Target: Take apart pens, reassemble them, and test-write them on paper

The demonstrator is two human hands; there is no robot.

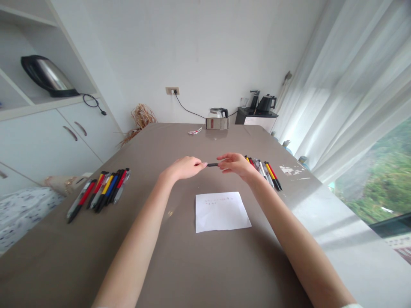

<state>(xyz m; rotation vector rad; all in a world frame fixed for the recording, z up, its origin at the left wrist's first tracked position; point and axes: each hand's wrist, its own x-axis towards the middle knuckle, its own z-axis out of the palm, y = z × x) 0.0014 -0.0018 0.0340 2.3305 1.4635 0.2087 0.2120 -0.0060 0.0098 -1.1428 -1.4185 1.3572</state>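
A thin black pen (212, 165) is held level above the table, in front of the paper's far edge. My left hand (186, 167) pinches its left end between thumb and fingertips. At its right end are the curled fingers of my right hand (236, 163), closed around the tip; the upper fingers are slightly apart. Nearer to me lies a white sheet of paper (221, 216) with small faint writing along its top. Beside my right wrist is a row of pens and markers (263, 171), partly hidden by the hand. Another row of pens and markers (102, 190) lies at the left.
The brown table (173, 269) stretches to the wall. At its far end stand a glass pot (215, 112), a box (217, 124) and a small crumpled wrapper (195, 131). A steel kettle (51, 77) sits on the left shelf. White curtains (340, 72) hang at the right.
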